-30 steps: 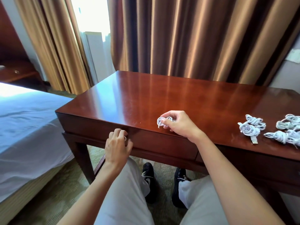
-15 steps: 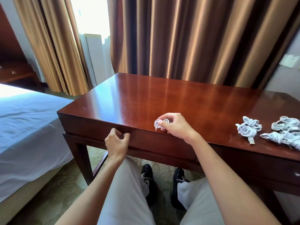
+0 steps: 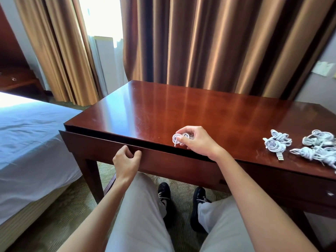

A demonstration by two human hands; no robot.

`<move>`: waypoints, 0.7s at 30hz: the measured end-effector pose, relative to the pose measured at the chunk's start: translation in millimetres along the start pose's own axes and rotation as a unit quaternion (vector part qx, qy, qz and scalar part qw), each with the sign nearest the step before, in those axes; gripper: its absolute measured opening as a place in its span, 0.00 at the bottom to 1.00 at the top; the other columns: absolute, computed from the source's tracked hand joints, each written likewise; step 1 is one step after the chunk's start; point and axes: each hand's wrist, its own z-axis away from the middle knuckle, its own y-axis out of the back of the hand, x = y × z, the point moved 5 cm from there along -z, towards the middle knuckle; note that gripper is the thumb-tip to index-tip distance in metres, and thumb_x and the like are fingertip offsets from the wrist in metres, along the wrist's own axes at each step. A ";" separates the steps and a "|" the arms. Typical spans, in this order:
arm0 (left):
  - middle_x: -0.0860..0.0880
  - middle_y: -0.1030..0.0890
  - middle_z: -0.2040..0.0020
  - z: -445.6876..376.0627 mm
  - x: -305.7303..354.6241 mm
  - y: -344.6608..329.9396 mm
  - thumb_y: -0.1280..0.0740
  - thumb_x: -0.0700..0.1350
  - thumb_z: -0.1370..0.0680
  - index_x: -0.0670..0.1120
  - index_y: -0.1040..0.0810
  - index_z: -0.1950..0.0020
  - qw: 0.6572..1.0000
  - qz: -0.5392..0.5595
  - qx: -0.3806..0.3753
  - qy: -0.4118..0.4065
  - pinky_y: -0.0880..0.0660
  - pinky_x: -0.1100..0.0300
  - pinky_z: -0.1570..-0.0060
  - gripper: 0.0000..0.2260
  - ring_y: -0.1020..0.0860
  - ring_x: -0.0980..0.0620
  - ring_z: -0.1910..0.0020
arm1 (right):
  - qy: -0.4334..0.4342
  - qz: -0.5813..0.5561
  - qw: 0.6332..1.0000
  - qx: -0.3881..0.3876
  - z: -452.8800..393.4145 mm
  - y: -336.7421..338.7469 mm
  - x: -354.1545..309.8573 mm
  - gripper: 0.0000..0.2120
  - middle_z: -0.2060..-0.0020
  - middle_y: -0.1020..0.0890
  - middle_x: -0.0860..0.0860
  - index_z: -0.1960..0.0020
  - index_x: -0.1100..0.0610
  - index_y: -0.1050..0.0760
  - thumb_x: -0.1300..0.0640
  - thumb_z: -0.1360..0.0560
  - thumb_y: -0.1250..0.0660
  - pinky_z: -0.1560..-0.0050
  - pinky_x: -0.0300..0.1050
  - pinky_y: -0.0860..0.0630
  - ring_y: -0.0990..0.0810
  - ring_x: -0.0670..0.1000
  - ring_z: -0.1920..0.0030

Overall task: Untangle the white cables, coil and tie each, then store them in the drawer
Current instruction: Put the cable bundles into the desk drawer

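Head view: the left hand [image 3: 127, 160] grips the top edge of the drawer [image 3: 101, 144], open just a crack; the right hand [image 3: 195, 140] pinches a coiled cable [image 3: 180, 137] over the worktop [image 3: 181, 110], more coiled cables [image 3: 300, 144] lying well apart to its right. Best to pull straight and level until the gap takes the coil

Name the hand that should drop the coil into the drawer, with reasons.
Right. The right hand already pinches the coil just above the drawer gap, while the left hand grips the drawer front.
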 end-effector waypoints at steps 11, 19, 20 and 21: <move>0.49 0.30 0.65 52.6 2.3 45.1 0.37 0.41 0.32 0.44 0.32 0.65 0.936 -0.229 0.000 -0.267 0.29 0.53 0.65 0.05 0.29 0.44 0.69 | 0.037 0.037 0.997 -0.060 9.3 -29.7 -17.5 0.06 0.56 0.14 0.48 0.47 0.52 0.17 0.54 0.23 0.29 0.53 0.42 0.19 0.15 0.45 0.57; 0.49 0.29 0.65 57.7 4.8 53.6 0.40 0.43 0.32 0.45 0.32 0.65 0.916 -0.256 -0.013 -0.309 0.29 0.51 0.62 0.03 0.29 0.44 0.68 | 0.004 0.099 0.984 -0.149 27.3 -45.6 -11.9 0.05 0.55 0.15 0.49 0.50 0.51 0.23 0.58 0.25 0.30 0.50 0.46 0.21 0.17 0.47 0.57; 0.49 0.29 0.65 57.9 4.0 54.6 0.40 0.43 0.32 0.45 0.32 0.65 0.915 -0.259 -0.016 -0.309 0.29 0.51 0.62 0.03 0.29 0.43 0.68 | -0.001 0.113 0.980 -0.161 28.8 -48.1 -10.8 0.05 0.55 0.15 0.50 0.50 0.51 0.23 0.58 0.25 0.31 0.51 0.46 0.21 0.16 0.48 0.57; 0.49 0.28 0.65 58.0 3.4 55.4 0.40 0.43 0.32 0.45 0.31 0.65 0.914 -0.262 -0.020 -0.309 0.29 0.51 0.62 0.03 0.29 0.43 0.68 | -0.006 0.124 0.978 -0.170 29.4 -50.3 -9.3 0.05 0.55 0.14 0.50 0.50 0.52 0.24 0.58 0.25 0.32 0.51 0.46 0.20 0.16 0.50 0.56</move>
